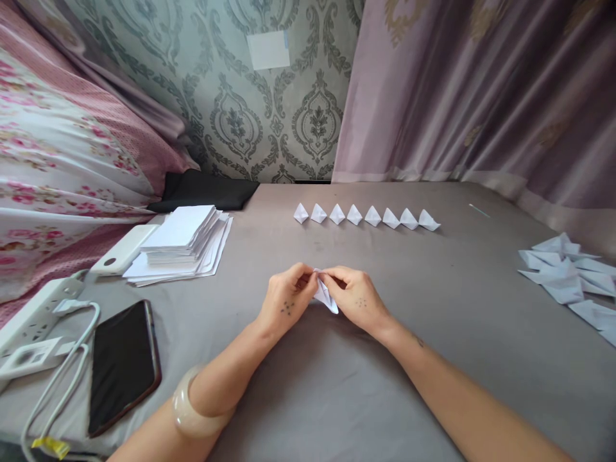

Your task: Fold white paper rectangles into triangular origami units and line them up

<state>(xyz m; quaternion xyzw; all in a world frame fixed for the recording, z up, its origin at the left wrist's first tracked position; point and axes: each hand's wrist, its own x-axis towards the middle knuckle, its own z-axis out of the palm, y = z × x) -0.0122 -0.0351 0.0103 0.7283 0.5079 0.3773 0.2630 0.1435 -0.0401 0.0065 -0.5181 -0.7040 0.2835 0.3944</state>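
L forearm (233,372) nearest; L hand (287,295) & R hand (357,294) pinching folded paper (327,298) btwn them.

The one view looks from the person's head, above the near side of the worktop (404,295), facing forward and tilted down. It is near enough that the left hand (287,296) and right hand (359,296) show plainly around mid-picture, forearms (462,391) entering from below. It reaches past the worktop's far edge to the patterned wall (279,122) and the curtain (409,109) by its far right corner.
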